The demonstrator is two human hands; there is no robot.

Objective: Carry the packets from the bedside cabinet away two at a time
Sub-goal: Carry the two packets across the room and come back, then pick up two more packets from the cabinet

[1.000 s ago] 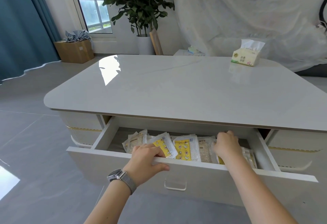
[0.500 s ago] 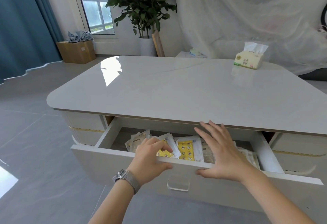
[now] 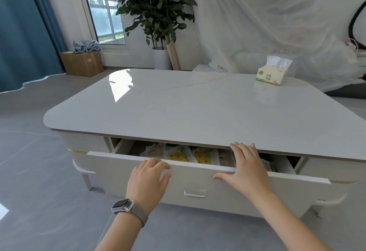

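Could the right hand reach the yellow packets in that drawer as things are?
Probably not easily. The right hand lies flat on the drawer front, and only a narrow gap under the tabletop shows the yellow packets; the drawer would need pulling out.

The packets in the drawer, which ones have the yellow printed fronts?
Two packets side by side in the middle of the drawer: yellow packets, between the left hand and right hand. The other packets look pale or clear.

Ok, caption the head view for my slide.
Both hands rest on the half-open drawer front.
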